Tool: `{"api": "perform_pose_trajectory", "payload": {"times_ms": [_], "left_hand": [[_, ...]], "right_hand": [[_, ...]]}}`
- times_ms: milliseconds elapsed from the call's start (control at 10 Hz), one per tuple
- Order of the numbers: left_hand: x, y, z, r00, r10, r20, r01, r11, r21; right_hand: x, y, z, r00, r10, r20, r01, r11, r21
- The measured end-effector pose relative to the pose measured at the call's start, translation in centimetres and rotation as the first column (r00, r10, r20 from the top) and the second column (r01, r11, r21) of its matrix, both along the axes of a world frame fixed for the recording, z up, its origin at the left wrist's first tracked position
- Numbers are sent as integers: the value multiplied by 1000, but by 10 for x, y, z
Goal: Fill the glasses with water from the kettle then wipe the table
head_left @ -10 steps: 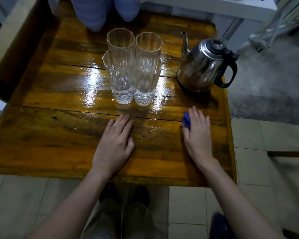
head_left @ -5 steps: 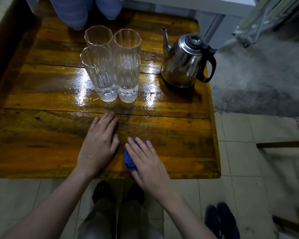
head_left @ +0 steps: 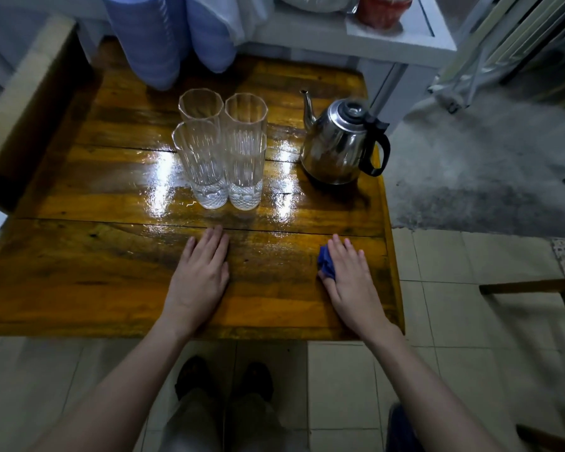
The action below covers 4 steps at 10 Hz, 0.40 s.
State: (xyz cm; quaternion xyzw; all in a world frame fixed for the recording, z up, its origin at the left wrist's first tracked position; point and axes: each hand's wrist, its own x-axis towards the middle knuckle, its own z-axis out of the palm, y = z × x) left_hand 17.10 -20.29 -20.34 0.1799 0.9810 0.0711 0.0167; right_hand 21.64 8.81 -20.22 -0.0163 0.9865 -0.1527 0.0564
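Note:
Several tall ribbed glasses (head_left: 224, 151) stand packed together at the middle of the wooden table (head_left: 79, 256); how much water they hold is hard to tell. A steel kettle (head_left: 338, 145) with a black handle sits to their right, spout pointing away. My left hand (head_left: 199, 278) lies flat on the table in front of the glasses, fingers together, holding nothing. My right hand (head_left: 348, 282) presses a crumpled blue cloth (head_left: 326, 261) onto the table near the right edge, below the kettle. The boards around the glasses gleam wet.
Blue rounded containers (head_left: 163, 37) stand at the table's far edge. A white shelf unit (head_left: 388, 44) sits behind the kettle. A beige wall edge (head_left: 17, 102) borders the left. Tiled floor and my shoes (head_left: 222, 380) lie below the near edge; a wooden chair (head_left: 535, 288) stands right.
My right hand slid the blue cloth left to beside my left hand, then back right near the table's edge. My left hand stayed flat in place.

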Motion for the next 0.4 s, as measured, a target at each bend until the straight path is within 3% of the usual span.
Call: {"api": "perform_pose_trajectory", "payload": {"times_ms": [200, 400], "left_hand": [[2, 13, 34, 971, 98, 218, -103, 995, 8], [-8, 18, 96, 899, 44, 436, -25, 998, -49]], "right_hand": [[-12, -9, 15, 995, -41, 90, 38, 999, 39], [-3, -18, 52, 996, 83, -38, -84, 996, -19]]}}
